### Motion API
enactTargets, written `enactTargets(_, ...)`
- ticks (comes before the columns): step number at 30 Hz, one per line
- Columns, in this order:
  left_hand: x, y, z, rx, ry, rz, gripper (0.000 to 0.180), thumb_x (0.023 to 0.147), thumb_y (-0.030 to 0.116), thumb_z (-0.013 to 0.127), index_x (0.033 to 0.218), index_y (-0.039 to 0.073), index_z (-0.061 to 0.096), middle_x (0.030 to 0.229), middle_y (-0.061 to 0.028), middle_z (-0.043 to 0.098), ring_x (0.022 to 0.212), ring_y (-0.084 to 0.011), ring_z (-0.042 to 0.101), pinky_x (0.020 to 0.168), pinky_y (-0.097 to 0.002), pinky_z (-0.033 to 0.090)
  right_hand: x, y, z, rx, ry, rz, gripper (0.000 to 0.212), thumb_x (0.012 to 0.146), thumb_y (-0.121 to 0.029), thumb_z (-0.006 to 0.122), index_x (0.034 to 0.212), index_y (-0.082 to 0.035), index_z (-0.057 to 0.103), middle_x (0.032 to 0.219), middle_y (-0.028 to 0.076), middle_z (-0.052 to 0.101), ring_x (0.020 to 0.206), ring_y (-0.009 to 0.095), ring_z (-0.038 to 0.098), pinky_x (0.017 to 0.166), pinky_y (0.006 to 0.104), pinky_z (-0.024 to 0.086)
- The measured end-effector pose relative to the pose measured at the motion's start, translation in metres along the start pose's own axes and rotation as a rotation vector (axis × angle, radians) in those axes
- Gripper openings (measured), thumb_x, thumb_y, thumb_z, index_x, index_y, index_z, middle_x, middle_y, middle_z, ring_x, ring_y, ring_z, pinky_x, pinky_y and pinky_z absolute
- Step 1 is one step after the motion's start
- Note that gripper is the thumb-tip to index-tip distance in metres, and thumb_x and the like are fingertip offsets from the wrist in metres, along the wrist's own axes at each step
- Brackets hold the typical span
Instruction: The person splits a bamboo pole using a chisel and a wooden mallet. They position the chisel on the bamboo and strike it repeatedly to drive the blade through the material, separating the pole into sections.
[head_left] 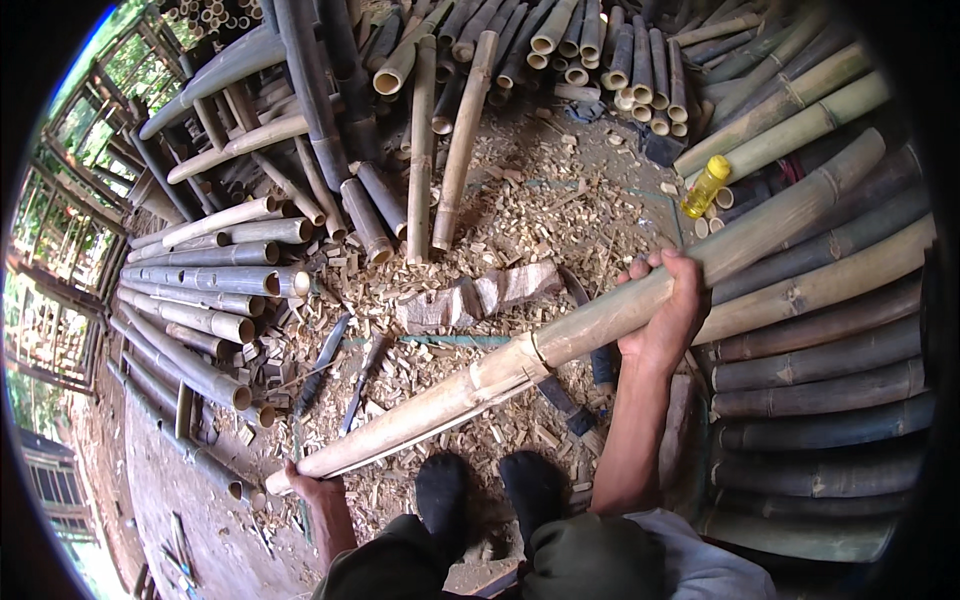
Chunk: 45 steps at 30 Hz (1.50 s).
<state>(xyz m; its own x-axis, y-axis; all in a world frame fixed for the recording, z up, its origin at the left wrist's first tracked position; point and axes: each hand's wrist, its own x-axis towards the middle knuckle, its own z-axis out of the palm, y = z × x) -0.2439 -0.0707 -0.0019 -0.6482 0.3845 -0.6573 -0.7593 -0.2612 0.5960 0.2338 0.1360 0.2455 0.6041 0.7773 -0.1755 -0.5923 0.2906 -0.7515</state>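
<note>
A long, pale green-brown bamboo pole slants across in front of me, from low left to upper right. My right hand is wrapped round it past the middle. My left hand grips its lower left end, with the fingers partly hidden. A thin split strip runs along the pole's near side, up to a node. Beyond the pole, a rough, notched wood block lies among the chips. A dark-handled knife and a second bladed tool lie to the left of it.
Wood chips litter the ground round my dark-covered feet. Bamboo poles are stacked close on the right. Cut bamboo lengths lie at left, and more at the back. A yellow bottle stands at upper right.
</note>
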Motion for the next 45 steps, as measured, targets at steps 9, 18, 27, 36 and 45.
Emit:
enactTargets(9,-0.105,-0.014,0.085,-0.049,-0.489,-0.194,0.093,0.081,0.053,0.08,0.148,0.004,0.039,0.146,-0.0201,0.048,0.135,-0.038,0.048,0.115,-0.0576,0.038,-0.005,0.048,-0.026,0.111,-0.026,0.081,0.027,0.089,-0.027,0.07,0.103,-0.011,0.054,0.087,0.001,0.053,0.078,0.017,0.052,0.077,0.0386,0.048)
enactTargets(18,-0.069,0.005,0.125,-0.134,-0.313,-0.107,0.039,0.081,0.022,0.08,0.11,0.003,0.062,0.098,-0.0132,0.071,0.093,-0.0284,0.07,0.095,-0.0472,0.057,-0.02,0.045,-0.023,0.309,-0.207,0.176,0.02,0.091,-0.031,0.066,0.093,-0.015,0.054,0.08,0.001,0.051,0.075,0.019,0.054,0.079,0.0431,0.049)
enactTargets(27,-0.071,-0.007,0.112,-0.168,-0.451,-0.15,0.05,0.082,0.024,0.079,0.12,0.0,0.057,0.108,-0.0161,0.069,0.103,-0.0302,0.067,0.099,-0.0486,0.054,-0.023,0.037,-0.018,0.211,-0.093,0.21,0.027,0.09,-0.032,0.069,0.092,-0.013,0.05,0.082,0.0,0.049,0.073,0.016,0.051,0.073,0.0407,0.048)
enactTargets(36,-0.092,0.029,0.132,-0.194,-0.512,0.056,0.083,0.085,0.03,0.077,0.147,-0.004,0.034,0.134,-0.0232,0.057,0.127,-0.0367,0.057,0.115,-0.0503,0.043,-0.023,0.049,-0.042,0.275,-0.44,0.247,0.048,0.092,-0.03,0.072,0.13,-0.005,0.055,0.118,0.012,0.062,0.121,0.032,0.058,0.113,0.0552,0.042)
enactTargets(45,-0.055,0.026,0.182,-0.297,-0.475,0.05,0.031,0.086,0.025,0.081,0.096,0.005,0.06,0.083,-0.0059,0.066,0.078,-0.0219,0.066,0.084,-0.0424,0.057,-0.099,0.101,-0.039,0.165,-0.64,0.729,0.059,0.095,-0.032,0.072,0.139,-0.002,0.049,0.141,0.018,0.054,0.136,0.036,0.049,0.118,0.0567,0.04)
